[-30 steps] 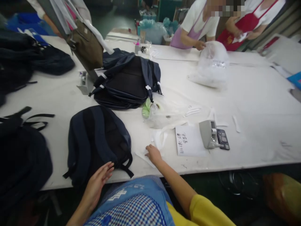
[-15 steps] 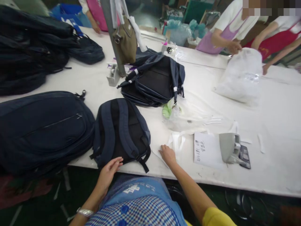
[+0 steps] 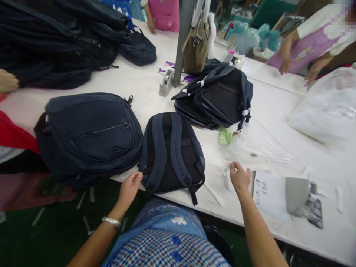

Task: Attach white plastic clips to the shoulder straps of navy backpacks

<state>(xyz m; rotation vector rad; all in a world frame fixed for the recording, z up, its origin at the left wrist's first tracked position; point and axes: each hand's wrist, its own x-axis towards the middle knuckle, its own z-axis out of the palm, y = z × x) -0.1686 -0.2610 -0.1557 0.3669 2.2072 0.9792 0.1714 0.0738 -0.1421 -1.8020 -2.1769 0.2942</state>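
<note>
A small navy backpack [image 3: 162, 152] lies on the table, its back panel and padded straps facing up. My left hand [image 3: 132, 187] is at its lower left edge, fingertips pressed together against the side. Whether a strap end is between them is hard to see. To the right of the backpack, my right hand [image 3: 239, 178] is over crumpled white strips [image 3: 227, 178], its fingers apart. Another narrow white strip [image 3: 215, 194] lies between that hand and the backpack.
A larger navy backpack [image 3: 97, 137] is at left; a bag pile [image 3: 55, 44] rises behind it. Another backpack [image 3: 222, 94] lies beyond, beside a metal post [image 3: 183, 40]. At right are a handwritten sheet [image 3: 268, 194] and grey tape dispenser [image 3: 299, 194]. Co-workers stand around the table.
My view has swung left. My left hand has moved off the backpack's lower edge to its left side, fingers drawn together. My right hand has shifted right, onto the white strips.
</note>
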